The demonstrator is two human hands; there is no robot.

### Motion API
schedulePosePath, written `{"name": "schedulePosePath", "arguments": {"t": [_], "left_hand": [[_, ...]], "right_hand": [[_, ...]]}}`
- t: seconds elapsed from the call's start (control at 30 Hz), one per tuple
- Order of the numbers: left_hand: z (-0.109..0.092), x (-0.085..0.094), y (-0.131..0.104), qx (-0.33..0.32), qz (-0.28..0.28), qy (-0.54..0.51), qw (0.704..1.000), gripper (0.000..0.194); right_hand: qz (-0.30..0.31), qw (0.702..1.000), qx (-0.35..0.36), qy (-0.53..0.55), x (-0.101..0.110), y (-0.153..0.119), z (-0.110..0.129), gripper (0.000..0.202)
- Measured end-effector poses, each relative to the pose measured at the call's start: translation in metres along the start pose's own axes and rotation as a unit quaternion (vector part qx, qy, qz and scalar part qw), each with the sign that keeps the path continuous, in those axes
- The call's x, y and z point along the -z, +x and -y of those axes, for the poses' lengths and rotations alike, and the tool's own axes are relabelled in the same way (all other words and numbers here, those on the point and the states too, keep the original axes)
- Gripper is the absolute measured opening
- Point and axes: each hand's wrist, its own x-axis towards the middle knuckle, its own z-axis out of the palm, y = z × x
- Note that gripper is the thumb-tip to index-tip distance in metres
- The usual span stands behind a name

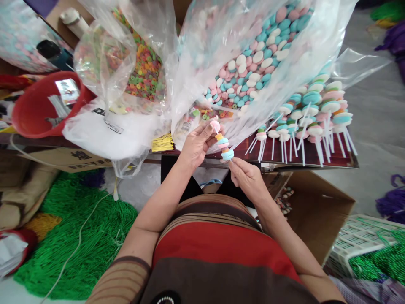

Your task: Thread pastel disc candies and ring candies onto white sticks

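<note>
Over the table's front edge, my right hand pinches the lower end of a candy skewer. Blue discs, orange rings and pinkish pieces are threaded along it. At the skewer's upper tip, the closed fingers of my left hand hold a pink candy disc. Whether the stick runs fully through that disc I cannot tell. Just beyond my hands lies an open plastic bag of pink, white and blue candy discs, with small coloured rings near its mouth.
Finished-looking candy skewers are piled on the table's right end. A bag of ring candies, a red bucket and yellow twist ties are to the left. Below stand a cardboard box, a white basket and green bead strands.
</note>
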Motion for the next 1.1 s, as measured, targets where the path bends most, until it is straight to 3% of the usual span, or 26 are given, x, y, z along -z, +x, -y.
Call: {"name": "schedulePosePath", "arguments": {"t": [0.27,0.47,0.8,0.97,1.1], "left_hand": [[0.008,0.001,0.002,-0.078,-0.051,0.048,0.994,0.041],[0.009,0.000,0.005,-0.063,-0.084,0.066,0.992,0.035],[0.014,0.003,0.006,-0.064,-0.097,0.068,0.991,0.036],[0.021,0.009,0.009,-0.098,-0.063,0.058,0.991,0.043],[0.027,0.012,0.012,-0.115,-0.073,0.085,0.987,0.053]], "right_hand": [[-0.015,0.999,0.027,-0.028,0.006,-0.001,0.004,0.030],[-0.014,0.999,0.029,-0.041,0.007,-0.003,0.008,0.030],[-0.020,0.999,0.014,-0.028,0.003,-0.003,0.005,0.032],[-0.028,0.999,0.004,-0.044,0.003,-0.002,0.005,0.034],[-0.026,0.998,-0.021,-0.061,0.003,-0.002,0.007,0.039]]}}
